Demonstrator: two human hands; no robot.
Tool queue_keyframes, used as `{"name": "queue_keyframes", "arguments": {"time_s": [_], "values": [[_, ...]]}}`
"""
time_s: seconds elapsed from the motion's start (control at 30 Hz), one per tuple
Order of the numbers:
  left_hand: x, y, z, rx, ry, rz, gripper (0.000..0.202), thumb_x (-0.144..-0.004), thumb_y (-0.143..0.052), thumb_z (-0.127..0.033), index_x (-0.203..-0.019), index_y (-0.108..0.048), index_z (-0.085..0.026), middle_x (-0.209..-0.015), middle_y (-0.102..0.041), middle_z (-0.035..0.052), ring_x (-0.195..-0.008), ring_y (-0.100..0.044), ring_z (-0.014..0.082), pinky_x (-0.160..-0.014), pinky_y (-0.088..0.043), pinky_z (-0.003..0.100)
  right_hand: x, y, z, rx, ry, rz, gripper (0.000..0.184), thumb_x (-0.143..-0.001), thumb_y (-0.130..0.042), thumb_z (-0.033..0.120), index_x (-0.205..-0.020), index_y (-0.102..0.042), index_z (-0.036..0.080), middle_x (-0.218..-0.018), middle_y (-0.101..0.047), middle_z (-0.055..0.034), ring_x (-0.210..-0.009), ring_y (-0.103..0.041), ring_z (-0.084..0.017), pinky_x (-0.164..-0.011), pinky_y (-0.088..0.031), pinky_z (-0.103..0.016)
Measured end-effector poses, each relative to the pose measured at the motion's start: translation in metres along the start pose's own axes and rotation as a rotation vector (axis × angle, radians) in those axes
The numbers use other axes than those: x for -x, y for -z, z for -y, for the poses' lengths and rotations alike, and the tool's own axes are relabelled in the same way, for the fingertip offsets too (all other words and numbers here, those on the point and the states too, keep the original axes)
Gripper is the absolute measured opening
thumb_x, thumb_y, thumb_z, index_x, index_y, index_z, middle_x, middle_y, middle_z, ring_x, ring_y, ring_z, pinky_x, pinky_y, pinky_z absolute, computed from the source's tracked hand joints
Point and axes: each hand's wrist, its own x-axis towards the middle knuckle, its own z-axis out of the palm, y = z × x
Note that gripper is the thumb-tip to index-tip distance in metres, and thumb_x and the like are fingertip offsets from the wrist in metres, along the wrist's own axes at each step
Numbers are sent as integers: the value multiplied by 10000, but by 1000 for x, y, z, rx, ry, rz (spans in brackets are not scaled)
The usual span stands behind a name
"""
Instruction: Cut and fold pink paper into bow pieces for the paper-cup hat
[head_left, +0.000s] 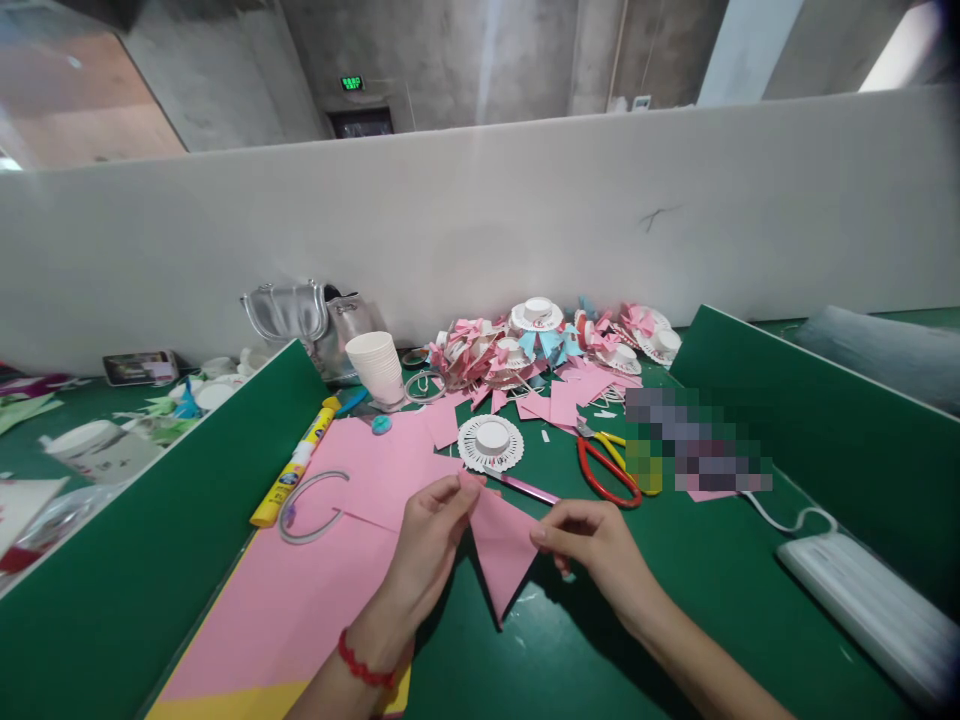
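A folded piece of pink paper (501, 550), shaped like a triangle pointing down, is held up above the green table. My left hand (435, 530) pinches its upper left corner, and a red band circles that wrist. With thumb and fingers, my right hand (581, 540) grips the right corner. Just beyond the hands lies a small white hat-shaped piece with a fringed brim (492, 438). A purple craft knife (525, 487) rests in front of it. Scissors with red and yellow handles (609, 470) lie to the right.
Pink sheets (300, 610), a yellow glue tube (295, 465) and a grey wire loop (300, 515) lie at left. Stacked paper cups (375, 367) and a pile of decorated little hats (495, 350) stand behind. Green dividers (810, 450) flank the table; a white mask (874, 605) lies right.
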Motion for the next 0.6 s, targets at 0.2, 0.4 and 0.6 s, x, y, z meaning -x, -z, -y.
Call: {"name": "queue_keyframes", "arguments": {"time_s": [0.2, 0.4, 0.6], "values": [[-3, 4, -9, 65, 60, -65, 122, -557, -721, -228, -533, -615, -171, -599, -606, 26, -571, -541, 143, -542, -438, 233, -1, -1, -1, 12, -8, 30, 157, -584, -665, 244, -492, -594, 138, -390, -470, 45, -364, -398, -58, -396, -301, -202], [-1, 2, 5, -29, -75, -210, 273, -624, -653, -270, -490, -442, -161, -478, -407, -68, -447, -374, 70, -437, -316, 178, 2, -12, -10, 27, -13, 36, 181, -579, -660, 258, -473, -573, 140, -371, -461, 52, -347, -399, -58, -376, -306, -196], [-3, 7, 9, -585, -411, -283, 201, -749, -510, -283, -592, -429, -188, -522, -388, -64, -492, -368, 104, -470, -310, 201, 3, -18, -17, 18, -30, 57, 209, -580, -660, 288, -476, -558, 138, -369, -454, 58, -340, -400, -55, -365, -302, -190]]}}
